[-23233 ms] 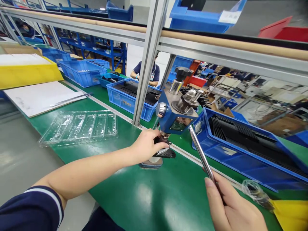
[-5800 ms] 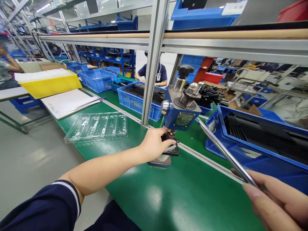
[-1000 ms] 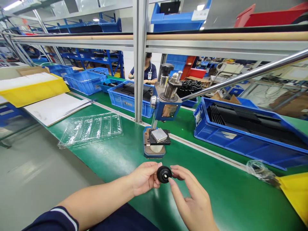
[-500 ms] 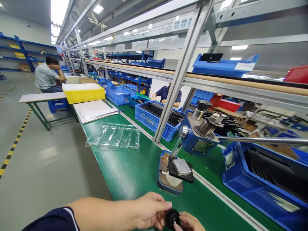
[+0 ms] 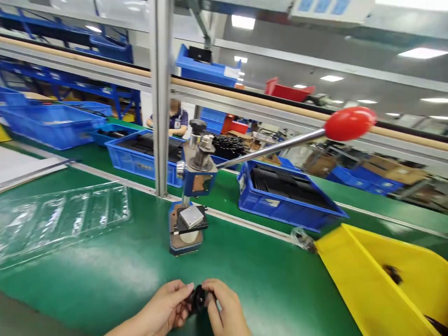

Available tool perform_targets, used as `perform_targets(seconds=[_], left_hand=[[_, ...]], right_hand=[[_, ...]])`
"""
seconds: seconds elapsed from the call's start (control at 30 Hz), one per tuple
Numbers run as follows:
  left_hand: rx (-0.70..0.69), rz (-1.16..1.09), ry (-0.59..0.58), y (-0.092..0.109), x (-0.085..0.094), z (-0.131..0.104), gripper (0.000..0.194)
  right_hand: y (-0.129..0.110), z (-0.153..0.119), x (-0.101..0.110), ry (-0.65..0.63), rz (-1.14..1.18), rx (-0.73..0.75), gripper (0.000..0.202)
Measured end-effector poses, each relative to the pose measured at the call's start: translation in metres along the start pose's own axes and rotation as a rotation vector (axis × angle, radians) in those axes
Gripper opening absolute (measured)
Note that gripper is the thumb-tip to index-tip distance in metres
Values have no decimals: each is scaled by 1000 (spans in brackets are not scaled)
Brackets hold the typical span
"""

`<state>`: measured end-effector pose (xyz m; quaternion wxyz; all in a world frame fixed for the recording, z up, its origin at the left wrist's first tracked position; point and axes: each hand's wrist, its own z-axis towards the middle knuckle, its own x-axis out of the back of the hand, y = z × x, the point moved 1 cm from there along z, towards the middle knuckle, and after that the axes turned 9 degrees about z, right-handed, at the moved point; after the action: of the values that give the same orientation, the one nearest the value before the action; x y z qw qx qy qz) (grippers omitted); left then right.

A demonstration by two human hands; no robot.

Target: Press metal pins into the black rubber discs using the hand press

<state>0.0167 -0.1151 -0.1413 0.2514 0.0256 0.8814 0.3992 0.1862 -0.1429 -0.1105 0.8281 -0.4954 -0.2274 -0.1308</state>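
Note:
A small round black part (image 5: 199, 298) is between my two hands, low in the head view above the green bench top. My left hand (image 5: 171, 305) grips it from the left with thumb and fingers. From the right, the bent fingers of my right hand (image 5: 226, 308) close on its edge; their tips are partly hidden. Beyond the hands stands a blue hand press (image 5: 199, 182) whose lever ends in a red knob (image 5: 350, 123). On the press base, a grey metal block (image 5: 191, 216) rests on a black plate (image 5: 180, 227).
A clear plastic tray (image 5: 77, 212) lies on the bench at left. At right sits a yellow bin (image 5: 339, 270) with a few dark pieces inside. Blue crates (image 5: 280, 210) of black parts stand beyond the rail. A metal post (image 5: 161, 102) rises behind the press. Another person (image 5: 178, 121) sits across.
My view has swung to the right, bringing the red knob and yellow bin into sight. Both hands still hold the black part, which now shows more edge-on.

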Motion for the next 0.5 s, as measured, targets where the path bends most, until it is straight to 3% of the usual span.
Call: perform_targets(seconds=[0.17,0.27,0.37,0.5], left_hand=[[0,51,-169,-12,-30,7,55],[37,112,-313,-20,-37,7,60],[-48,328,-318,-22,-17,4,64],[-423,750,-87,-14,39,-4,43]], right_hand=[[-8,-25,13,77,-102,-124,38],[-12,-38,46,116,-252,-271,26],[-11,-51,117,266,-397,-424,20],[-8,-69,245,625,-695,-660,37]])
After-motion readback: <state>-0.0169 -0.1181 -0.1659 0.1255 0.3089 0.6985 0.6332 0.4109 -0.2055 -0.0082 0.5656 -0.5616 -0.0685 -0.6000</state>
